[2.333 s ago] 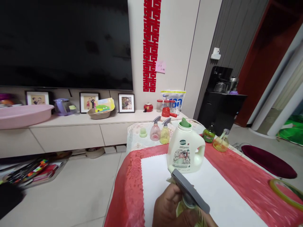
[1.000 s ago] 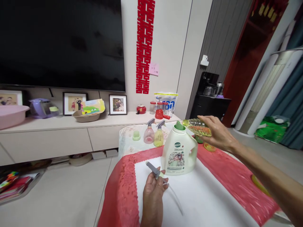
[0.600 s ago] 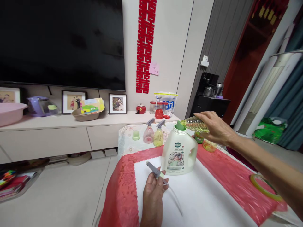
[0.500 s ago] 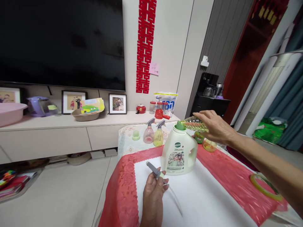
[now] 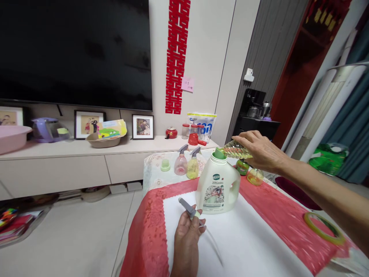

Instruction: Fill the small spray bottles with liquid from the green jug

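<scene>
A pale green detergent jug (image 5: 213, 184) stands upright on a white sheet (image 5: 245, 242). My right hand (image 5: 256, 150) grips a clear ribbed bottle (image 5: 236, 149) with yellowish liquid, tipped nearly level, its neck at the green spout (image 5: 219, 154) in the jug's mouth. In front of the jug, my left hand (image 5: 186, 232) is closed round a grey spray pump head (image 5: 187, 206), whose thin tube (image 5: 213, 244) trails down to the right. Behind the jug's left side stand a pink spray bottle (image 5: 181, 164) and a yellow spray bottle (image 5: 193, 166).
A light green cap (image 5: 165, 165) sits at the table's far left. Right of the jug are a green jar (image 5: 242, 167) and a round yellow container (image 5: 255, 177). A tape roll (image 5: 324, 228) lies on the red cloth (image 5: 276, 207). A long cabinet (image 5: 57, 169) runs behind.
The bottle in my right hand has tilted slightly, coming closer to level. My left hand and the pump head have hardly moved.
</scene>
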### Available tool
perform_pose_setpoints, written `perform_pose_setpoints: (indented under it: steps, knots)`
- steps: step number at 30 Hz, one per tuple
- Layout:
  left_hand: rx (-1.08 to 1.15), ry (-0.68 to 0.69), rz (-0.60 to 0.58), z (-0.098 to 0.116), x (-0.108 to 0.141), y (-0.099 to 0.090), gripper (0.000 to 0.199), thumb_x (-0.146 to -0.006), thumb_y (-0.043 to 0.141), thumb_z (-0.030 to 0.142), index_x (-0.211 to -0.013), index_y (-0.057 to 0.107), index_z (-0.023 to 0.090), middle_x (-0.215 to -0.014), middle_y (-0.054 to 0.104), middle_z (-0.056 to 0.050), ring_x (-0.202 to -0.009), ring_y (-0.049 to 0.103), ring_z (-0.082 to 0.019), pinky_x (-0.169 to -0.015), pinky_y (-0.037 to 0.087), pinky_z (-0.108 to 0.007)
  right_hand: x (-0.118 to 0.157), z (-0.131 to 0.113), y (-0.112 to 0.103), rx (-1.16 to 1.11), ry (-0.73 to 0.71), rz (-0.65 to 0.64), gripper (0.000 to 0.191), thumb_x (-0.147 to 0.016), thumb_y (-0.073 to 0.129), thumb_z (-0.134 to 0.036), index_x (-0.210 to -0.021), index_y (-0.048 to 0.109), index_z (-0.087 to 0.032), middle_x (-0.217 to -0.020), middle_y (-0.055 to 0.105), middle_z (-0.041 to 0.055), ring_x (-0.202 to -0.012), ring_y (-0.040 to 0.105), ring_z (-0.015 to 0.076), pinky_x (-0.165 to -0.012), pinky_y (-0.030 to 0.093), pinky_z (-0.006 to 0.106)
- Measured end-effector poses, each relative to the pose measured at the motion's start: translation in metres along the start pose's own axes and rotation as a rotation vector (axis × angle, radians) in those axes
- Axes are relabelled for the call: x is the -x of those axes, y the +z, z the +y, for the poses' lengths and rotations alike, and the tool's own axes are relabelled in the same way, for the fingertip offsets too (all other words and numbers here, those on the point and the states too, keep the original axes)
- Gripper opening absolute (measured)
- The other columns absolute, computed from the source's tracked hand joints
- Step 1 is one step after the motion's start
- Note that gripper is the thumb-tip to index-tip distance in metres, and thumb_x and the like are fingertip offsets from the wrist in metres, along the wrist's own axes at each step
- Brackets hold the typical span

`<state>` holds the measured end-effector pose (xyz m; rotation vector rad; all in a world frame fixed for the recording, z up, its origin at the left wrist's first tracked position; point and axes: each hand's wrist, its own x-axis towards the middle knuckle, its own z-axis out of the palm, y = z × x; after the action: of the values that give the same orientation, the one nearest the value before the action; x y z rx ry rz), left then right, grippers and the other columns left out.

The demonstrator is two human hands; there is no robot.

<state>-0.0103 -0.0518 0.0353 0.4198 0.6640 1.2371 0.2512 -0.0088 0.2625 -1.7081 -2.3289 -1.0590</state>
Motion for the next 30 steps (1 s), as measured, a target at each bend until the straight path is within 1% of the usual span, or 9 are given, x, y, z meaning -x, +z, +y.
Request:
perform_pose_setpoints:
  steps: [5,10,15,23,27,30]
  knots:
    - [0.015,-0.004,-0.012,0.001,0.002,0.0,0.055,-0.065,0.092,0.038,-0.11,0.068,0.019,-0.113,0.071,-0.01,-0.082,0.066,-0.015,-0.077,0.052,-0.028,-0.005,0.0,-0.005,0.024,-0.021,-0.006,0.08,-0.068,0.054,-0.008,-0.146,0.044,-0.023,-0.139,0.047,0.0106,-0.119,0.043,0.0287,-0.08,0.046,0.038]
    - [0.006,-0.009,-0.012,0.002,0.001,0.001,0.055,-0.064,0.092,0.038,-0.11,0.069,0.019,-0.113,0.071,-0.01,-0.082,0.066,-0.016,-0.077,0.052,-0.028,-0.009,0.0,-0.009,0.085,-0.061,-0.006,0.073,-0.073,0.052,-0.006,-0.144,0.046,-0.024,-0.138,0.048,0.0096,-0.12,0.043,0.0275,-0.077,0.044,0.035]
    - [0.005,-0.011,-0.014,0.0,0.001,0.0,0.056,-0.064,0.091,0.039,-0.112,0.069,0.019,-0.114,0.071,-0.01,-0.083,0.066,-0.016,-0.078,0.052,-0.029,-0.014,0.0,-0.014,0.145,-0.116,0.011,0.068,-0.078,0.048,-0.003,-0.142,0.046,-0.025,-0.138,0.049,0.0095,-0.124,0.04,0.0288,-0.08,0.041,0.035]
    - [0.001,-0.014,-0.01,0.0,0.0,-0.002,0.056,-0.064,0.092,0.039,-0.111,0.069,0.018,-0.112,0.071,-0.01,-0.084,0.067,-0.017,-0.078,0.053,-0.029,-0.021,-0.003,-0.023,0.204,-0.195,0.043,0.061,-0.085,0.044,0.0,-0.142,0.048,-0.023,-0.138,0.05,0.0105,-0.129,0.039,0.0291,-0.082,0.038,0.035]
    - [0.012,-0.024,-0.016,-0.002,-0.001,-0.004,0.059,-0.063,0.092,0.039,-0.113,0.068,0.019,-0.114,0.07,-0.01,-0.084,0.067,-0.017,-0.079,0.053,-0.03,-0.024,-0.004,-0.028,0.259,-0.226,0.072,0.057,-0.087,0.046,-0.002,-0.14,0.05,-0.023,-0.137,0.05,0.0093,-0.129,0.041,0.0271,-0.085,0.038,0.034]
    - [0.025,-0.036,-0.021,-0.003,-0.003,-0.006,0.06,-0.062,0.093,0.04,-0.113,0.068,0.019,-0.115,0.07,-0.01,-0.085,0.067,-0.017,-0.079,0.053,-0.03,-0.026,-0.006,-0.032,0.33,-0.264,0.095,0.053,-0.089,0.048,-0.004,-0.138,0.05,-0.024,-0.138,0.049,0.0092,-0.131,0.04,0.0273,-0.088,0.038,0.036]
